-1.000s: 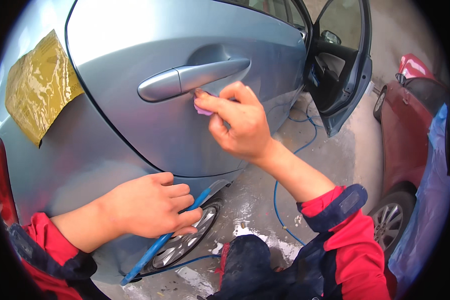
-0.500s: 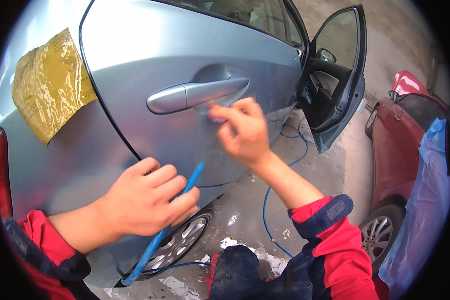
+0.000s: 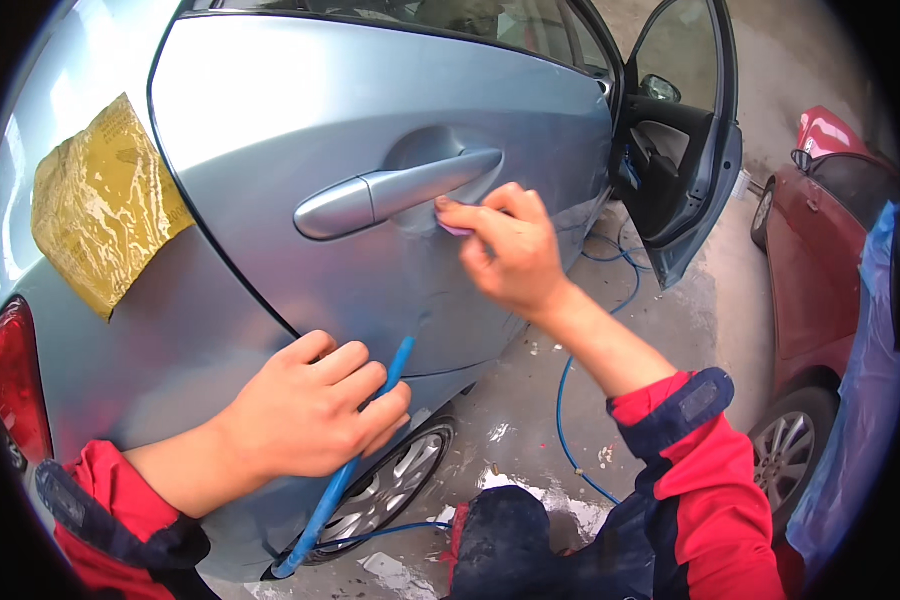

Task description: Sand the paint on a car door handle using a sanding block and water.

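Your right hand (image 3: 510,250) is up against the rear door (image 3: 390,100) of the silver-blue car, just below the door handle (image 3: 395,192). Your fingers are curled down onto a small pinkish pad (image 3: 454,228), pressing it flat on the paint right under the handle's front end. Only a sliver of the pad shows past your fingertips, so what it's made of is hard to tell.

Your left hand (image 3: 310,410) is lower down, near the bottom edge of the door, closed around a blue hose (image 3: 345,470). The hose pokes out above your index finger with its tip lying against the panel, and the rest runs down and left from under your palm, crossing in front of the rear wheel (image 3: 390,490). More blue hose snakes over the wet concrete floor (image 3: 710,330) toward the open front door (image 3: 690,130).

A yellowish sheet of sandpaper (image 3: 100,215) is stuck on the rear quarter panel, well left of both hands, with the red tail light (image 3: 15,385) below it. A red car (image 3: 820,240) is parked off to your right, with a blue plastic cover (image 3: 875,380) hanging at the right edge of the view.
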`<state>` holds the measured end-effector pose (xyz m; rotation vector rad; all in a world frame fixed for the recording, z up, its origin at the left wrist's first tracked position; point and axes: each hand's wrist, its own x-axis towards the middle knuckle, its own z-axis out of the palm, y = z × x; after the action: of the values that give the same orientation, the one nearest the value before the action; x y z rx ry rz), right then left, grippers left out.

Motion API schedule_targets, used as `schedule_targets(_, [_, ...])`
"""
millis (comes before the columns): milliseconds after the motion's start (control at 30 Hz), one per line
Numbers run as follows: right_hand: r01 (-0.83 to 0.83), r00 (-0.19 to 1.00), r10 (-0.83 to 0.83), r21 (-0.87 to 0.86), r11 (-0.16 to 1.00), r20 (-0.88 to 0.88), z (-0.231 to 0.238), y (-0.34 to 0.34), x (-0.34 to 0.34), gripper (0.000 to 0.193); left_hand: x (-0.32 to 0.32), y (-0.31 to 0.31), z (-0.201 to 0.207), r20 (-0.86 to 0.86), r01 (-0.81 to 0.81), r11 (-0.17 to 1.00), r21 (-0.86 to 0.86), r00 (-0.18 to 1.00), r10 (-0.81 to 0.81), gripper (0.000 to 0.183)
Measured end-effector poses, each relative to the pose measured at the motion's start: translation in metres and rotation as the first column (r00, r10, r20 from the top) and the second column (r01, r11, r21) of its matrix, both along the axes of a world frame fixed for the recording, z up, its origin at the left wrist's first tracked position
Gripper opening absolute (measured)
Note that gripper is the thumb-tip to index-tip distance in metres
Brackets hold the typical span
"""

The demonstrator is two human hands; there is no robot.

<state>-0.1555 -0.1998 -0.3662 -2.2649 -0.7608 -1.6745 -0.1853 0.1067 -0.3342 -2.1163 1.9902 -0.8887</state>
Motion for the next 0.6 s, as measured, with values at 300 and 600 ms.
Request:
schedule_targets(300, [-0.128,0.989,0.126,0.026,0.991,0.071,-0.003,0.022,0.0,0.032,0.0,-0.009,0.001,-0.008,-0.006,0.999,0.046,1.0,0.006,0.025])
schedule_targets(600, [-0.021,0.998,0.023,-0.048,0.999,0.054,-0.005,0.016,-0.001,0.047,0.001,-0.009,0.001,0.009,0.007,0.999,0.04,1.0,-0.007,0.024])
